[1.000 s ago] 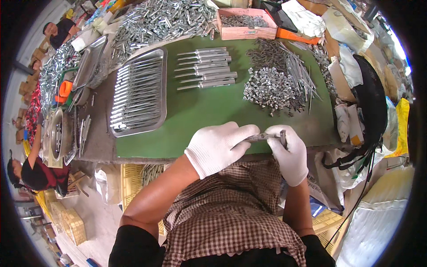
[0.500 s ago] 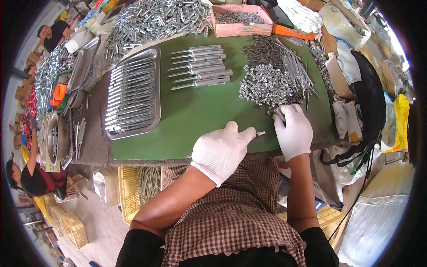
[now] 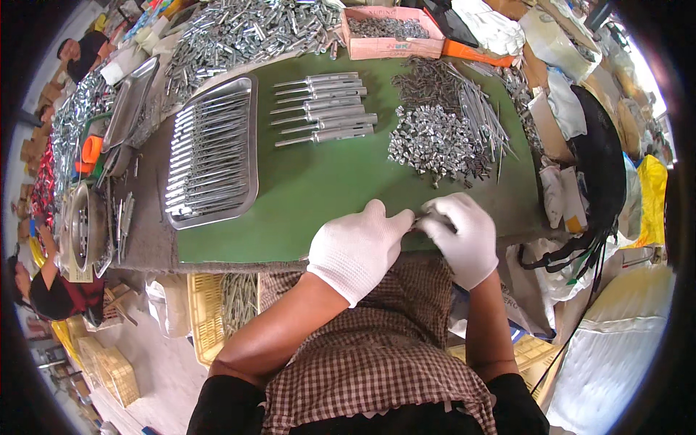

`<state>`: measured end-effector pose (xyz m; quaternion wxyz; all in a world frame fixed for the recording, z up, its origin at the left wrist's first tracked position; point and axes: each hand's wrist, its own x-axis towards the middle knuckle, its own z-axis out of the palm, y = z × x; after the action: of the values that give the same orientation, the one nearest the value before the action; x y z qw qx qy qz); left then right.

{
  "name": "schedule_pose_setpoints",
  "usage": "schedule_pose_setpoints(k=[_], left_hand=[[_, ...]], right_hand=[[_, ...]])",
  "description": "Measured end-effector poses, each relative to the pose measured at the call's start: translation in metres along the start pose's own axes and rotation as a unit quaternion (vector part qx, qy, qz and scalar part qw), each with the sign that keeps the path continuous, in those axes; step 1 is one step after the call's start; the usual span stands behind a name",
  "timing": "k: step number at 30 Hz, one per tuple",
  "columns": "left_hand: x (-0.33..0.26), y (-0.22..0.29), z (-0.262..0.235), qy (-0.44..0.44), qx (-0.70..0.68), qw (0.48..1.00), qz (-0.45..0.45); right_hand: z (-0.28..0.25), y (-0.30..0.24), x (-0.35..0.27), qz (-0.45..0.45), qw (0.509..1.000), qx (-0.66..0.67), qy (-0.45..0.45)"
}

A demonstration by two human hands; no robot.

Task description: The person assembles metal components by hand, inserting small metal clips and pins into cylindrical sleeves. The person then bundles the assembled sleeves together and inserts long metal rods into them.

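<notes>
My left hand (image 3: 357,250), in a white knit glove, is closed around a slim metal tool (image 3: 415,222) near the table's front edge. Most of that tool is hidden in the fist. My right hand (image 3: 462,239), gloved alike, has its thumb and fingertips pinched at the tool's right end, touching the left fingertips. Whatever small part it may hold is hidden. Beyond the hands lie a pile of small shiny metal fittings (image 3: 428,141), dark small springs or screws (image 3: 424,83) and thin metal rods (image 3: 484,116). Several metal tools with pointed shafts (image 3: 326,109) lie in a row.
A steel tray (image 3: 250,170) filled with similar tools is at left on the green mat (image 3: 290,232). A pink box (image 3: 395,47) of small parts and a heap of metal tubes (image 3: 254,36) stand at the back. A black bag (image 3: 602,152) hangs at right. Co-workers sit at far left.
My right hand has moved left from the edge of the fittings pile to the tool's end in my left hand. The left hand has stayed nearly in place.
</notes>
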<state>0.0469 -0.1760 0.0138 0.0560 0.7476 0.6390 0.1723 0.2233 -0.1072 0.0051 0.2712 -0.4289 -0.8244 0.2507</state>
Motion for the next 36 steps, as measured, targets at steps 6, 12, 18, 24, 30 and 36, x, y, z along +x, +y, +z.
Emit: schedule_pose_setpoints(k=[6, 12, 18, 24, 30, 36], left_hand=[[-0.001, 0.002, -0.001, -0.026, -0.006, 1.0, -0.011], [-0.001, 0.002, 0.0, -0.031, -0.017, 0.999, -0.011], [0.0, 0.001, 0.0, -0.038, -0.024, 0.999, -0.011], [0.0, 0.0, 0.0, -0.043, -0.011, 0.999, -0.005], [-0.003, 0.0, 0.003, -0.05, 0.009, 0.999, 0.018], [0.0, -0.002, -0.005, -0.088, 0.037, 0.995, 0.028]], right_hand=[[-0.006, 0.032, 0.022, -0.085, 0.99, -0.108, 0.035], [-0.009, 0.03, 0.033, -0.053, 0.98, -0.19, -0.01], [-0.013, 0.007, 0.002, -0.064, 0.997, 0.018, -0.026], [0.003, 0.001, -0.006, -0.063, 0.996, -0.062, -0.015], [0.0, 0.003, -0.003, 0.028, 0.998, 0.015, -0.057], [-0.003, 0.005, 0.008, -0.009, 0.996, 0.065, -0.061]])
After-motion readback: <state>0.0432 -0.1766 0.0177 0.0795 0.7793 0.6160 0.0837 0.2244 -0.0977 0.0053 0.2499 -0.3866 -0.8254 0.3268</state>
